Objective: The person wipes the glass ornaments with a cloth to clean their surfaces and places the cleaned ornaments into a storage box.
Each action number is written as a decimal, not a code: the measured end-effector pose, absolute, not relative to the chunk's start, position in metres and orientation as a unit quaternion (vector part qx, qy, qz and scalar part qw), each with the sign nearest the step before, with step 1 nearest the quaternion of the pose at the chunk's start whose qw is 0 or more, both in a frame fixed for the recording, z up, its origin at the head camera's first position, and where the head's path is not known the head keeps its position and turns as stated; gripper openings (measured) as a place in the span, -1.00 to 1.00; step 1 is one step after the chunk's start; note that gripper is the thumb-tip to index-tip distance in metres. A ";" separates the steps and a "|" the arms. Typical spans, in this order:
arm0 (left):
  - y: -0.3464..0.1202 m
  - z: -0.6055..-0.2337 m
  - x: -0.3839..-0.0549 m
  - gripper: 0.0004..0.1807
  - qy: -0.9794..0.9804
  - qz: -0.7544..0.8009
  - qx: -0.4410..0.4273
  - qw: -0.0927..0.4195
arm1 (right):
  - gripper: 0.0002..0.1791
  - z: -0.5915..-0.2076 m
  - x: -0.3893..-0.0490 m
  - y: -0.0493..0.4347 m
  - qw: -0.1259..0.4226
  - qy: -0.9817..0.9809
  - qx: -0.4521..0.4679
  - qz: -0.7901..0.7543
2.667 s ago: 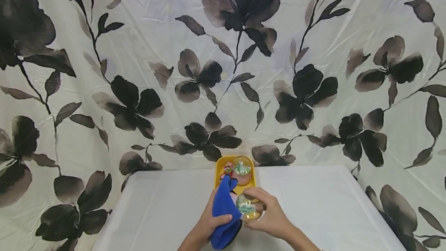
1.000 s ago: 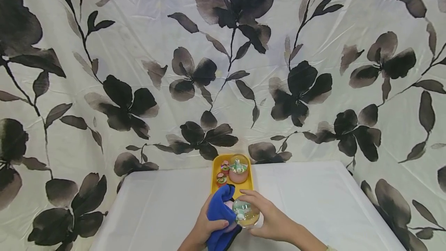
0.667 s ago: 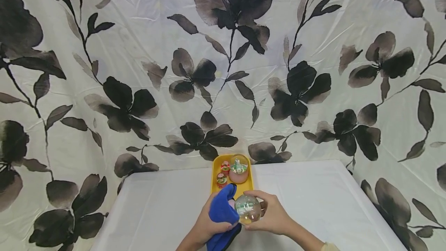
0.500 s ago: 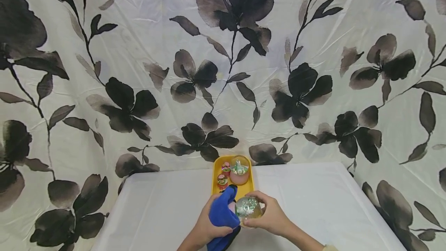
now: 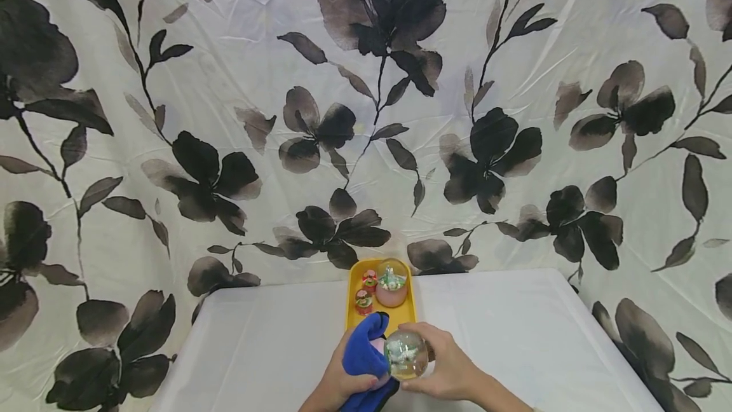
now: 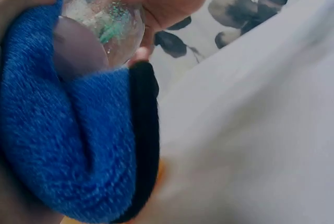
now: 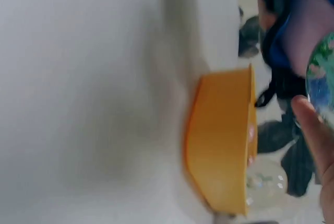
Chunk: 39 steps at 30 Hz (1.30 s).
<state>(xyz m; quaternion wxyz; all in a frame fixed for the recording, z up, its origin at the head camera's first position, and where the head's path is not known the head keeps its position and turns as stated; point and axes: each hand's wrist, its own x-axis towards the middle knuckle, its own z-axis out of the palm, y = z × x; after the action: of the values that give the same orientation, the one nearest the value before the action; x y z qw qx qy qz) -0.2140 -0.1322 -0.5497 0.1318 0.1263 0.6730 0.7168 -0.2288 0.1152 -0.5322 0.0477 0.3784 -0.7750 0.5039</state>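
Between the two hands a snow globe (image 5: 405, 355) is held on its side above the table, its clear dome to the right and its pink base (image 6: 78, 49) to the left. My left hand (image 5: 337, 377) grips the base through a blue cloth (image 6: 94, 130) with a black edge. My right hand (image 5: 448, 364) holds the dome, fingers and thumb curled round the glass. White and green bits show inside the dome in the left wrist view. The cloth hides much of the base.
A yellow tray (image 5: 351, 310) stands behind the hands on the white table (image 5: 257, 336). In it sit a second snow globe (image 5: 391, 288) with a pink base and two small red figurines (image 5: 363, 302). A floral curtain (image 5: 366, 113) hangs behind.
Both hands stay on the globe and cloth. The globe has turned a little in the right hand, and the bits inside it have shifted. The tray's things stay put.
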 end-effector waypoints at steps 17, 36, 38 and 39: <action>-0.139 -0.559 -0.228 -0.10 0.645 0.738 0.142 0.136 | -0.05 -0.548 -0.235 0.113 0.095 -0.781 0.423 0.449; -0.131 -0.562 -0.225 -0.11 0.677 0.714 0.132 0.123 | 0.09 -0.554 -0.224 0.121 0.083 -0.802 0.406 0.430; -0.130 -0.562 -0.227 -0.10 0.671 0.717 0.132 0.131 | 0.03 -0.555 -0.226 0.122 0.100 -0.799 0.423 0.415; -0.129 -0.561 -0.227 -0.10 0.670 0.717 0.132 0.137 | 0.00 -0.555 -0.227 0.123 0.102 -0.800 0.421 0.415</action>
<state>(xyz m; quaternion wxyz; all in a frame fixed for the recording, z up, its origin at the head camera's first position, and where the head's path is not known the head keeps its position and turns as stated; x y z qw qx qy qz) -0.2270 -0.1295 -0.5608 0.1369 0.1325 0.6703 0.7172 -0.2271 0.1228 -0.5555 0.1019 0.4214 -0.8001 0.4146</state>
